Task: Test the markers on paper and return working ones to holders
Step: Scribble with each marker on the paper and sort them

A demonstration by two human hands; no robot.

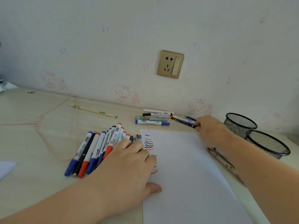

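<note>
A white sheet of paper [186, 167] lies on the desk with red, blue and black squiggles [148, 143] down its left edge. My left hand [127, 165] rests flat on that edge and on a row of several whiteboard markers [95, 149] with blue, red and black caps. My right hand [210, 130] reaches past the paper's top right corner and pinches a dark pen [184, 122] at the edge of a second pile of pens [153, 118] near the wall. Two black mesh holders [239, 125] [268, 144] stand at the right.
A pink cord [40, 120] loops over the left of the desk, with a thin stick [92, 110] beyond it. A patterned pen [221, 159] lies under my right forearm. A wall socket [170, 64] sits above the desk. Another paper corner [6, 168] shows at far left.
</note>
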